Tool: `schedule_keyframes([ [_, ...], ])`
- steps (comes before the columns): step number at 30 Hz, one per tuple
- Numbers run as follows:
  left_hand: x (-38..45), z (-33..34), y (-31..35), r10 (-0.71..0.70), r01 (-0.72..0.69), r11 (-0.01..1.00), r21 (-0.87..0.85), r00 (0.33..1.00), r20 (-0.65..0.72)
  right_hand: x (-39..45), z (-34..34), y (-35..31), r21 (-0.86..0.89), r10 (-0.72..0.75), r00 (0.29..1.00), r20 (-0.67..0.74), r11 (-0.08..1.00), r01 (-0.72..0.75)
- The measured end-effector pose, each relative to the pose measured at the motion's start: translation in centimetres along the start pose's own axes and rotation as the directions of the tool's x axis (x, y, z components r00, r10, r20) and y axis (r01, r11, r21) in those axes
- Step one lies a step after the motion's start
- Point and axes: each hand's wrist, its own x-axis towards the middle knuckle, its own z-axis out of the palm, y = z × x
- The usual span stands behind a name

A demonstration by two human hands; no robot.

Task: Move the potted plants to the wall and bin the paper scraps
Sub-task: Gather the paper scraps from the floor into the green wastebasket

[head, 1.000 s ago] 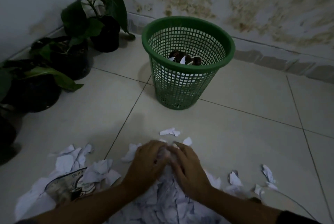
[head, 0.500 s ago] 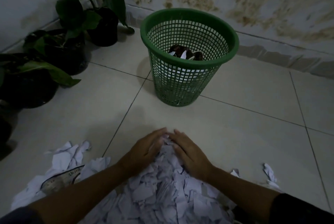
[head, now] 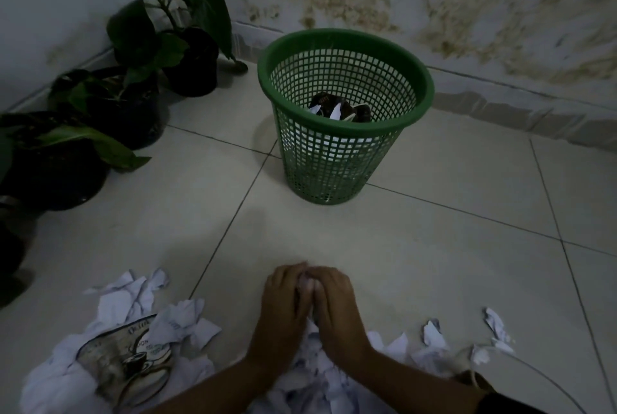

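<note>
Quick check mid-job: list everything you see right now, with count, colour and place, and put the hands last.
waste basket: one, green mesh, on the floor near the stained wall; some dark and white scraps inside.
potted plants: at least three, dark pots with green leaves, lined along the left wall.
paper scraps: many, white, heaped on the floor at the bottom, a few loose ones at right.
printed wrapper: one, dark print on a pale ground, among the scraps at lower left.
floor tiles: pale, with dark grout lines.
left hand: cupped round a bunch of scraps.
right hand: cupped against the left, gripping the same bunch.
</note>
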Motion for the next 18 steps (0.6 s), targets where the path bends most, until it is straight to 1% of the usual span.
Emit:
schedule_keyframes([
  [1,-0.2,0.3,0.5,-0.018,0.018,1.000,-0.009,0.999,-0.042,-0.1,0.1,-0.3,-0.008,0.007,1.000,-0.015,1.000,-0.007],
  [3,-0.2,0.5,1.2,-0.045,0.041,0.998,-0.049,0.996,-0.078,0.0,0.1,-0.6,-0.009,0.060,0.997,-0.039,0.998,-0.061],
  [6,0.5,0.1,1.8,-0.068,0.060,0.993,-0.106,0.995,-0.076,0.8,0.0,-0.9,0.093,0.161,0.985,-0.055,0.983,-0.156],
  [10,2.7,-1.3,3.6,-0.090,0.052,0.961,-0.270,0.987,-0.130,3.3,-1.5,-2.7,0.231,0.239,0.969,-0.066,0.948,-0.218],
  [12,4.4,-2.5,4.9,-0.026,-0.021,0.965,-0.260,0.984,-0.175,5.4,-2.9,-4.3,0.251,0.218,0.969,-0.115,0.950,-0.184],
  [15,6.6,-4.5,8.0,0.090,-0.134,0.963,-0.232,0.977,-0.192,8.1,-5.3,-7.3,0.313,0.178,0.968,-0.178,0.943,-0.116],
  [18,8.4,-6.5,11.9,0.187,-0.250,0.938,-0.241,0.948,-0.256,10.4,-7.4,-10.4,0.403,0.148,0.960,-0.238,0.914,-0.042],
])
